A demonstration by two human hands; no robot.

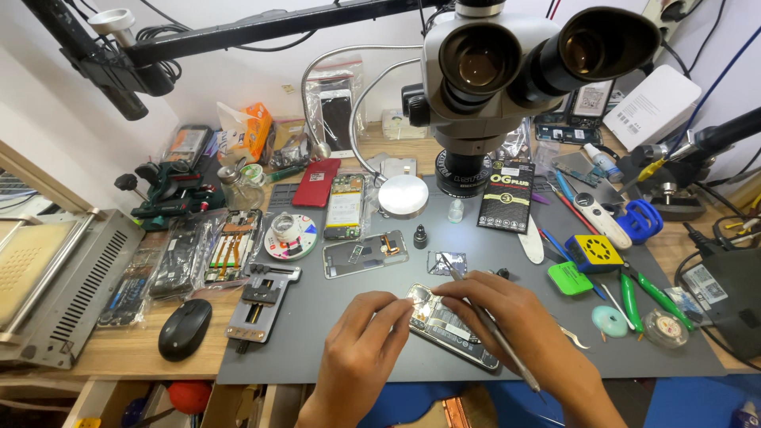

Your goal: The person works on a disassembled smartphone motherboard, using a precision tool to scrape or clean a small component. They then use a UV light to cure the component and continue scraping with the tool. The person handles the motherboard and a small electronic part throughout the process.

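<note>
An opened phone point(456, 331) lies face down on the grey work mat point(317, 309), its circuit board and battery showing. My left hand point(361, 349) pinches something tiny at the phone's upper left corner; what it is I cannot tell. My right hand point(515, 317) holds a thin metal tool point(487, 317) like a pen. The tool's tip points away from me, past the phone's top edge, and its other end sticks out toward me. Both hands rest over the phone.
A stereo microscope point(491, 71) hangs over the mat's far side. On the mat lie a phone frame point(365, 254), a black packet point(507, 194), a metal clamp jig point(261, 297), green pliers point(642, 289) and blue scissors point(638, 220). A black mouse point(185, 329) and a metal box point(59, 285) sit left.
</note>
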